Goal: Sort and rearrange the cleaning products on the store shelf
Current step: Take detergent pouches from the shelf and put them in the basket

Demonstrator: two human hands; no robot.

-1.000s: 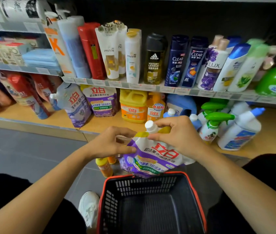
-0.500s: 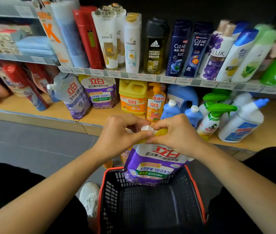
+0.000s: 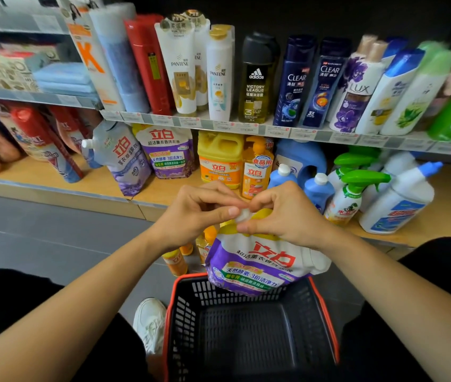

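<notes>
A store shelf (image 3: 163, 194) crowded with bottles and pouches fills the background. Below it sits a black basket (image 3: 249, 326). Above its far rim hangs a purple detergent pouch (image 3: 257, 266), left hand (image 3: 194, 213) and right hand (image 3: 282, 213) both pinched on its white cap (image 3: 243, 215).

Beyond both grips, the orange pump bottle (image 3: 256, 168) and blue bottles (image 3: 318, 187) crowd the lower shelf (image 3: 160, 188). Left of the left grip (image 3: 199, 209), bare shelf board lies open. Below the grips, the black basket (image 3: 249, 326) is mostly open.
</notes>
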